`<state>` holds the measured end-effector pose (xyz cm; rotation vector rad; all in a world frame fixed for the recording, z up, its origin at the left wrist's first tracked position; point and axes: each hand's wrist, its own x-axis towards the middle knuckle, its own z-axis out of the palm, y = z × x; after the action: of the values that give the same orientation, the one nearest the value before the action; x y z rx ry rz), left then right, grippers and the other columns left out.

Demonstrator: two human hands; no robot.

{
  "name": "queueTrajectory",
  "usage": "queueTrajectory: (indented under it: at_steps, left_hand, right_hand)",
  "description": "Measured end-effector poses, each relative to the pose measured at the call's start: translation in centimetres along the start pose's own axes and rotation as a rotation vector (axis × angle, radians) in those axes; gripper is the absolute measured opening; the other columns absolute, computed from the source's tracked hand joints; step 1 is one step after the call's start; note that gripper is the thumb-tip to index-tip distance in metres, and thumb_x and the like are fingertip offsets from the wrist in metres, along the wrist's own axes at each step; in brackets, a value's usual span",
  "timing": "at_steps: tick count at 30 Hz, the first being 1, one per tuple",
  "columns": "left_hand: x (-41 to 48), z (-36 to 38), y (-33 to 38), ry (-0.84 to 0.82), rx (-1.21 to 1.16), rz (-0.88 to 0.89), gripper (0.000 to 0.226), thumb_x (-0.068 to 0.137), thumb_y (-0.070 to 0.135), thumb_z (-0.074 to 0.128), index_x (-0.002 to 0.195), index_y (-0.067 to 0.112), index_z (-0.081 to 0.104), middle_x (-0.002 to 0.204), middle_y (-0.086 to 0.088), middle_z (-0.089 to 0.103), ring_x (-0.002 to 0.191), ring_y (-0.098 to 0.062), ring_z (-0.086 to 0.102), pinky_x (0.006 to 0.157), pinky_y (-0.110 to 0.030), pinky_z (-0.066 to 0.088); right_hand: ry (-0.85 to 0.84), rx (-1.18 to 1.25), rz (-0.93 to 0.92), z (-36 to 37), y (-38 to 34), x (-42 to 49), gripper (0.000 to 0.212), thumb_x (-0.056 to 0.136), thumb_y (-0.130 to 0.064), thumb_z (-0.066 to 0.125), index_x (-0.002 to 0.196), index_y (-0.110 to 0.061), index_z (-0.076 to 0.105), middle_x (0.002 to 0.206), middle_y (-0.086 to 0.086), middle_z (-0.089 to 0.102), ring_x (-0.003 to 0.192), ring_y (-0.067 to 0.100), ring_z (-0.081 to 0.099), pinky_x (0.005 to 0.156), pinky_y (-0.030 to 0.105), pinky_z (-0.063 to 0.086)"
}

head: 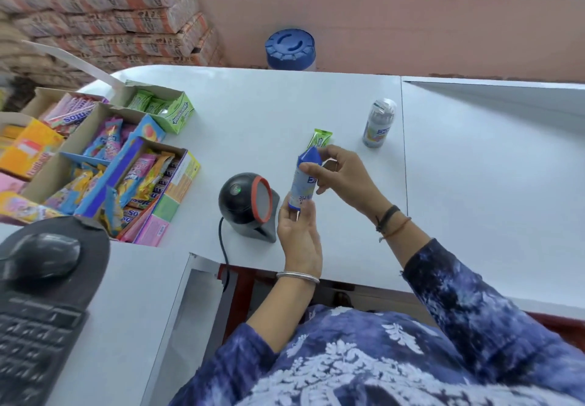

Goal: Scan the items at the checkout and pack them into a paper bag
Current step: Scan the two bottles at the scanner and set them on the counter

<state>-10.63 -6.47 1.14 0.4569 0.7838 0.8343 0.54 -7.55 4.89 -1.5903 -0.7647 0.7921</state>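
A slim spray can with a blue cap [302, 181] is held upright just right of the black barcode scanner [248, 204] with its red-rimmed window. My left hand [299, 234] grips the can's base, and my right hand [343, 174] pinches its upper part near the cap. A green gum packet [321, 138] lies on the white counter [474, 168] right behind the can. A second can without a cap [378, 124] stands farther back to the right. No paper bag is in view.
Open boxes of sweets and gum [104, 158] crowd the counter's left side. A mouse [41, 258] on a dark pad and a keyboard [34, 342] sit at the near left. A blue-lidded jar [289, 48] stands behind the counter's far edge.
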Motion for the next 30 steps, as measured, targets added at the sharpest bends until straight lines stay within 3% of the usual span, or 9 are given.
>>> queueTrajectory:
  at_steps: [4, 7, 11, 16, 20, 22, 25, 27, 30]
  left_hand:
    - [-0.4, -0.4, 1.1, 0.021, -0.193, 0.002, 0.038, 0.094, 0.005, 0.041, 0.132, 0.003, 0.042, 0.121, -0.006, 0.057, 0.117, -0.016, 0.054, 0.098, -0.025, 0.046]
    - [-0.5, -0.4, 1.7, 0.057, -0.258, 0.006, 0.030, 0.095, 0.005, 0.040, 0.123, 0.007, 0.049, 0.121, -0.007, 0.056, 0.121, -0.020, 0.052, 0.100, -0.027, 0.046]
    - [-0.4, -0.2, 1.7, 0.089, -0.295, -0.007, 0.033, 0.095, 0.002, 0.038, 0.125, 0.007, 0.048, 0.120, -0.008, 0.056, 0.105, -0.014, 0.059, 0.093, -0.025, 0.050]
    - [-0.2, 0.2, 1.5, 0.071, -0.287, -0.024, 0.031, 0.095, 0.002, 0.037, 0.124, 0.008, 0.049, 0.110, -0.004, 0.061, 0.101, -0.013, 0.060, 0.086, -0.022, 0.052]
    - [0.1, 0.2, 1.0, 0.060, -0.254, -0.051, 0.025, 0.095, 0.007, 0.040, 0.116, 0.009, 0.054, 0.107, -0.005, 0.063, 0.097, -0.013, 0.064, 0.085, -0.021, 0.054]
    - [0.7, 0.0, 0.1, 0.019, -0.059, -0.089, 0.029, 0.096, 0.011, 0.042, 0.123, 0.006, 0.050, 0.111, -0.005, 0.062, 0.105, -0.017, 0.061, 0.089, -0.022, 0.052]
    - [2.9, 0.5, -1.0, 0.021, 0.758, -0.107, 0.039, 0.090, 0.017, 0.051, 0.127, 0.007, 0.044, 0.118, -0.005, 0.053, 0.106, -0.019, 0.052, 0.087, -0.025, 0.041]
    - [5.0, 1.5, -1.5, -0.012, 1.133, -0.002, 0.041, 0.087, 0.016, 0.053, 0.125, 0.003, 0.042, 0.126, -0.011, 0.046, 0.107, -0.025, 0.053, 0.090, -0.029, 0.040]
    - [8.8, 3.9, -2.2, -0.111, 1.441, 0.316, 0.037, 0.087, 0.012, 0.052, 0.119, -0.003, 0.042, 0.127, -0.020, 0.039, 0.108, -0.037, 0.050, 0.094, -0.039, 0.041]
  right_hand:
    - [-0.031, -0.109, -0.109, 2.3, -1.2, -0.2, 0.034, 0.075, -0.028, 0.076, 0.099, -0.008, 0.062, 0.088, 0.004, 0.065, 0.059, 0.008, 0.060, 0.055, 0.033, 0.060]
    - [-0.030, -0.201, -0.149, 3.2, -1.7, -0.1, 0.034, 0.073, -0.032, 0.077, 0.096, -0.013, 0.061, 0.096, 0.008, 0.067, 0.067, 0.022, 0.065, 0.060, 0.034, 0.059]
    - [-0.024, -0.260, -0.193, 3.6, -1.8, 0.0, 0.031, 0.071, -0.033, 0.078, 0.091, -0.018, 0.059, 0.097, 0.005, 0.066, 0.065, 0.021, 0.063, 0.063, 0.026, 0.056]
    - [-0.018, -0.278, -0.194, 3.3, -1.8, 0.3, 0.032, 0.070, -0.034, 0.079, 0.090, -0.018, 0.059, 0.096, 0.005, 0.067, 0.061, 0.010, 0.057, 0.065, 0.005, 0.044]
    - [0.009, -0.300, -0.208, 2.7, -1.5, 0.4, 0.035, 0.070, -0.034, 0.079, 0.092, -0.014, 0.061, 0.092, 0.003, 0.066, 0.060, 0.007, 0.054, 0.062, 0.008, 0.046]
    - [0.067, -0.319, -0.177, 1.2, -0.7, 0.5, 0.035, 0.072, -0.033, 0.078, 0.093, -0.011, 0.061, 0.091, 0.005, 0.064, 0.061, 0.013, 0.057, 0.058, 0.019, 0.054]
    - [0.229, -0.385, -0.096, -2.2, 1.8, 0.6, 0.034, 0.072, -0.027, 0.079, 0.094, -0.008, 0.060, 0.088, 0.004, 0.060, 0.060, 0.020, 0.057, 0.054, 0.032, 0.055]
    - [0.347, -0.479, -0.050, -4.5, 3.7, 0.6, 0.034, 0.072, -0.023, 0.079, 0.096, -0.007, 0.060, 0.092, 0.006, 0.059, 0.063, 0.022, 0.055, 0.059, 0.021, 0.049]
    - [0.511, -0.511, -0.001, -7.2, 5.3, 0.7, 0.032, 0.075, -0.016, 0.075, 0.101, -0.004, 0.060, 0.101, 0.013, 0.059, 0.069, 0.024, 0.057, 0.061, 0.004, 0.041]
